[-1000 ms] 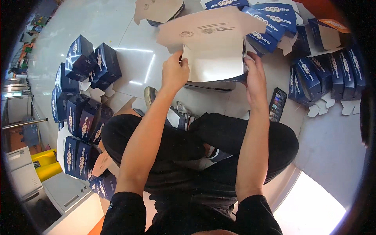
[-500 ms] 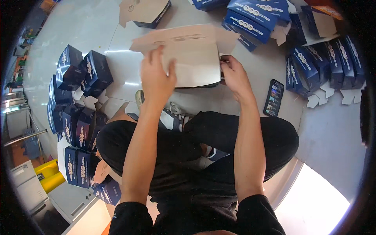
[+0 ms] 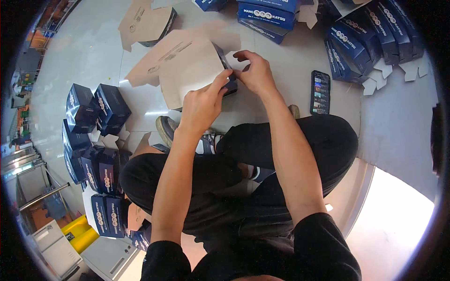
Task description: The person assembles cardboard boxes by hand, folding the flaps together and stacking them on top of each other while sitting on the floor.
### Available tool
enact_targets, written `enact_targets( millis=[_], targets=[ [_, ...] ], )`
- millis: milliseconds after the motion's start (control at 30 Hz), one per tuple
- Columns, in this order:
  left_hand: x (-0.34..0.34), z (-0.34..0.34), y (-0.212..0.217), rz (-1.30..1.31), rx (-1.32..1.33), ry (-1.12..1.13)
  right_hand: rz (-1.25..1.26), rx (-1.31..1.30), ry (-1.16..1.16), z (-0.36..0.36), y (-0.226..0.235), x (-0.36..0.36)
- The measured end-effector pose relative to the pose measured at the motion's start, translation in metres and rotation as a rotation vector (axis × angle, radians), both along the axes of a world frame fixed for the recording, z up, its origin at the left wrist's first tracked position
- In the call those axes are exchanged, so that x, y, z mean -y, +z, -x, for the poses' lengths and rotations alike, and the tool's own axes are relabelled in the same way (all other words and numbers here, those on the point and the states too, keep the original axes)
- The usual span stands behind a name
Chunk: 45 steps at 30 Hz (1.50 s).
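In front of my crossed legs is a cardboard box blank (image 3: 185, 77), brown on its inner face and dark blue outside. A wide flap slants up and away along its far side. My left hand (image 3: 201, 105) reaches across the near part, its fingers closed on the right-hand edge. Just beside it, my right hand (image 3: 257, 75) has curled fingers and a thumb at the same edge, by a small end flap. The fingertips of both hands nearly meet there. Part of the edge is hidden behind the fingers.
Folded dark blue boxes (image 3: 112, 107) are piled at the left. More boxes (image 3: 267, 16) are stacked at the far side, and a row (image 3: 370, 40) stands far right. Another brown-faced blank (image 3: 145, 23) lies at far left. A phone (image 3: 320, 92) rests on the floor near my right knee.
The box blank has turned, its left side coming nearer me. My left hand has moved from its face to the right edge. My right hand has shifted slightly left and away from me.
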<state>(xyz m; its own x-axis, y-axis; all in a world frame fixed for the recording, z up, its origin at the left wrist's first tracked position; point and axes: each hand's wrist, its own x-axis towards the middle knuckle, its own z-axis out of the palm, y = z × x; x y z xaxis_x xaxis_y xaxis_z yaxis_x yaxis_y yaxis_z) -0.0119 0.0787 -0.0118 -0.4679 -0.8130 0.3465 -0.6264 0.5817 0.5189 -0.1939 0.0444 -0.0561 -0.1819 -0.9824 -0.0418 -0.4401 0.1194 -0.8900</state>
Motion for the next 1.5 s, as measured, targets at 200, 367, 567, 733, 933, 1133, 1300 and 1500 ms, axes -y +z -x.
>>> enact_targets(
  millis=[200,367,567,733,933,1133,1300,1500],
  targets=[
    [-0.002,0.002,-0.008,0.009,0.181,0.046,-0.032,-0.043,0.05,-0.001,-0.019,0.003],
    [-0.006,-0.006,-0.011,0.075,0.251,0.063,-0.07,-0.114,0.114,-0.004,-0.011,0.002],
    [-0.009,-0.006,-0.016,0.1,0.348,0.054,-0.237,-0.007,0.143,-0.003,-0.002,0.003],
    [-0.004,-0.008,-0.015,0.144,0.418,0.061,-0.249,0.064,0.186,-0.005,-0.006,0.0],
    [-0.004,-0.005,-0.016,0.157,0.587,0.001,-0.289,0.029,0.146,-0.01,-0.022,0.004],
    [0.002,-0.006,-0.004,-0.113,0.472,-0.077,-0.334,-0.03,0.159,-0.01,-0.02,0.001],
    [0.026,0.008,0.015,-0.152,0.14,0.221,-0.357,-0.035,0.208,-0.012,-0.007,-0.005],
    [0.053,0.031,-0.001,-0.128,0.46,0.373,-0.301,-0.061,0.194,-0.015,-0.001,-0.011]
  ],
)
